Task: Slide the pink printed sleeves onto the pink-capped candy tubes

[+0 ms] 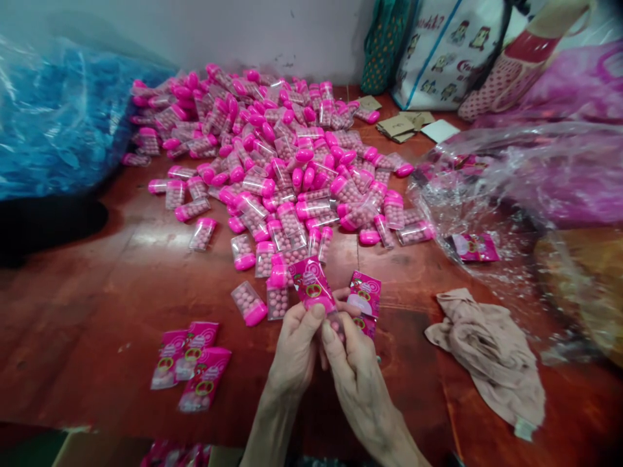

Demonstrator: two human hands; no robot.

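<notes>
My left hand (294,347) and my right hand (354,357) are together at the front middle of the table. Between them is a pink printed candy packet (311,280), pinched by the thumbs and fingers of both hands. Pinkish candy balls show through its clear lower end, by my right thumb. Just beyond the packet lie clear candy boxes (247,303) with bright pink caps. Pink printed wrappers (365,292) lie beside my right hand, partly covered by its fingers. Left of my hands, 3 filled packets (205,379) rest in a loose group.
A large heap of pink-capped candy boxes (263,149) covers the back middle. A blue-filled plastic bag (63,123) stands left. On the right are a clear plastic bag (511,175) and a crumpled beige cloth (491,350). Cardboard pieces (402,126) and a printed white bag (450,55) sit behind.
</notes>
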